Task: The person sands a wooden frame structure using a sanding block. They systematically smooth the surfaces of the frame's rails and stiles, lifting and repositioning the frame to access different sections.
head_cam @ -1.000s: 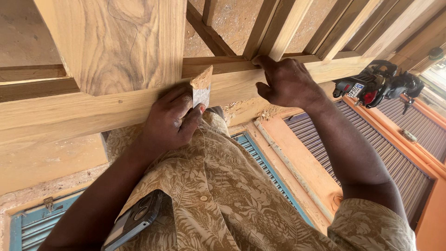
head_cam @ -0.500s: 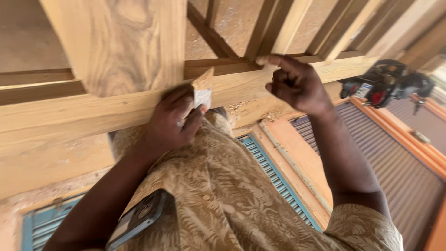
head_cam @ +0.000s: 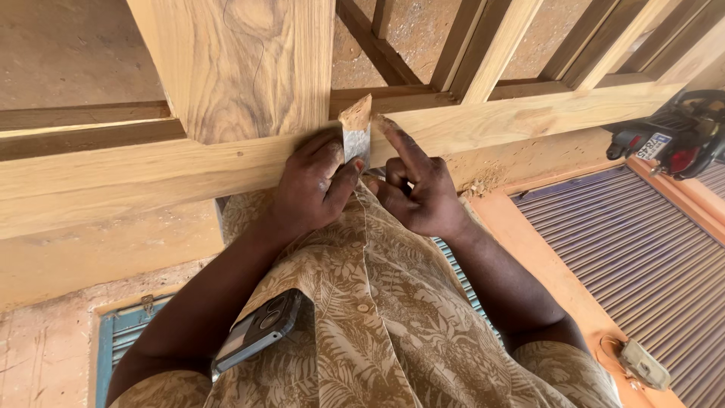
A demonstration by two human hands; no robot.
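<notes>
My left hand point(head_cam: 311, 185) grips a small flat metal scraper point(head_cam: 356, 134) loaded with tan wood filler, its blade held upright against the long rail of a light wooden door frame point(head_cam: 151, 177). Right beside the blade is my right hand point(head_cam: 417, 189), index finger stretched out and its tip touching the scraper's filler-covered edge. The other fingers of that hand are curled and hold nothing.
A wide grained upright point(head_cam: 242, 64) and several slanted slats point(head_cam: 491, 45) join the rail. A phone point(head_cam: 257, 332) sticks out of my shirt pocket. A blue louvred shutter point(head_cam: 124, 344), a brown roller shutter point(head_cam: 634, 257) and a parked motorbike point(head_cam: 680, 140) lie beyond.
My right hand left the rail at the right and came in beside the scraper, index finger now on its edge. My left hand kept hold of the scraper; the view shifted left.
</notes>
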